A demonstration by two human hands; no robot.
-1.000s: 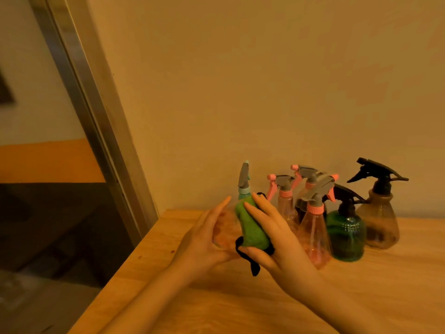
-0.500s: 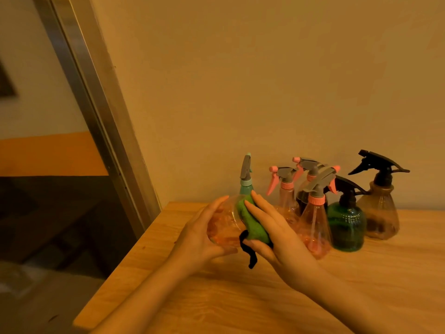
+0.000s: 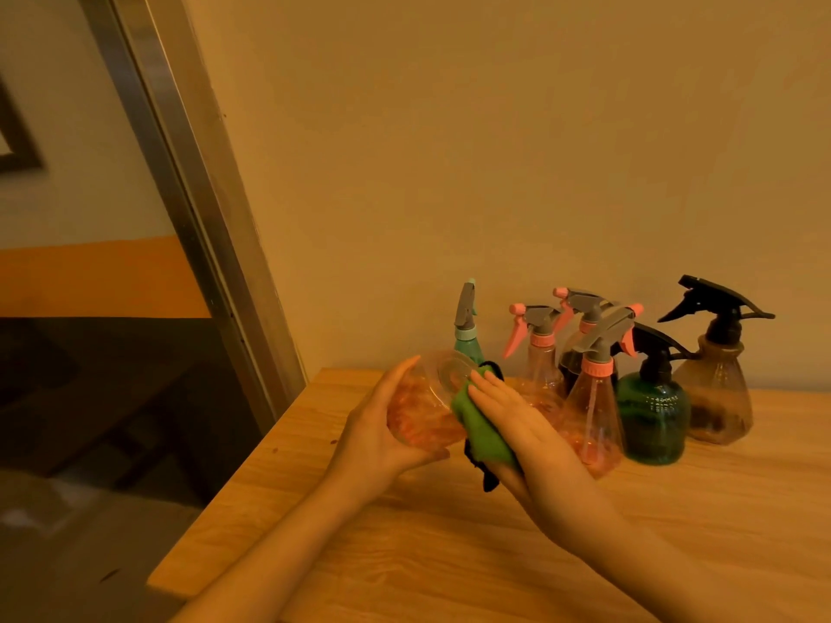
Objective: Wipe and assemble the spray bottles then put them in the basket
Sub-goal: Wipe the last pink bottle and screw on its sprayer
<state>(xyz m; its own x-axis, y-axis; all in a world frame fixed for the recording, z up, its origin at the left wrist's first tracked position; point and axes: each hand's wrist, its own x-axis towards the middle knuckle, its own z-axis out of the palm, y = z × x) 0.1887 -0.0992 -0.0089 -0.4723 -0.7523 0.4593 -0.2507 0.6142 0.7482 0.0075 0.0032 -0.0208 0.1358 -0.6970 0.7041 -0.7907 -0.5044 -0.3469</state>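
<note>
Clear bottle body tipped on its side, mid-wipe, at the centre of the frame

The clear pinkish bottle (image 3: 422,409) is held off the wooden table (image 3: 449,555), its round base turned up toward the camera and its neck hidden; it looks like thin, light, empty plastic, smooth enough to slip and soft enough to dent, so I'd say the broad belly is the place to take it, cupped not squeezed. The left hand (image 3: 382,436) does just that, fingers and thumb wrapped round the belly. The right hand (image 3: 517,424) presses a green cloth (image 3: 483,427) flat against the bottle's right side, fingers laid straight over it, thumb hidden. Just behind, right of centre, assembled spray bottles (image 3: 598,397) stand crowded against the wall (image 3: 449,150), close enough to knock. No basket is in view
</note>
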